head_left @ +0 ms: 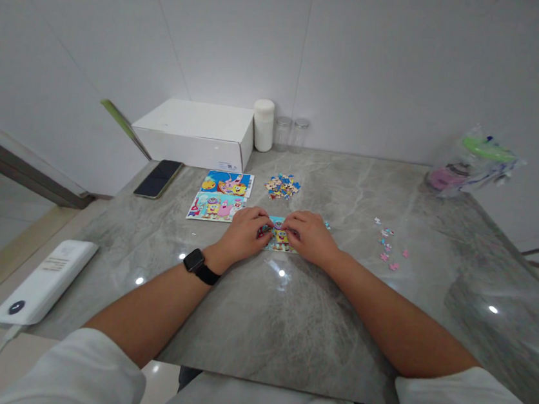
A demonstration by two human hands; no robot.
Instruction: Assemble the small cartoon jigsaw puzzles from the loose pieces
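Note:
A small, partly assembled cartoon jigsaw puzzle [279, 237] lies on the grey marble table [285, 320]. My left hand [245, 230], a black smartwatch on its wrist, rests on the puzzle's left edge with the fingertips pressing on pieces. My right hand [308, 234] covers the right edge, its fingers bent down onto the pieces. Whether either hand pinches a loose piece is hidden by the fingers. Behind the hands lies a heap of loose puzzle pieces [282, 186]. To the left are two finished puzzle pictures [221, 198].
A black phone [158, 178] and a white box [198, 133] sit at the back left, with a white canister [263, 125] and two clear jars [291, 134]. Small pink and blue pieces [390, 245] are scattered right. A plastic bag [473, 167] lies far right, a white power bank [44, 281] near left.

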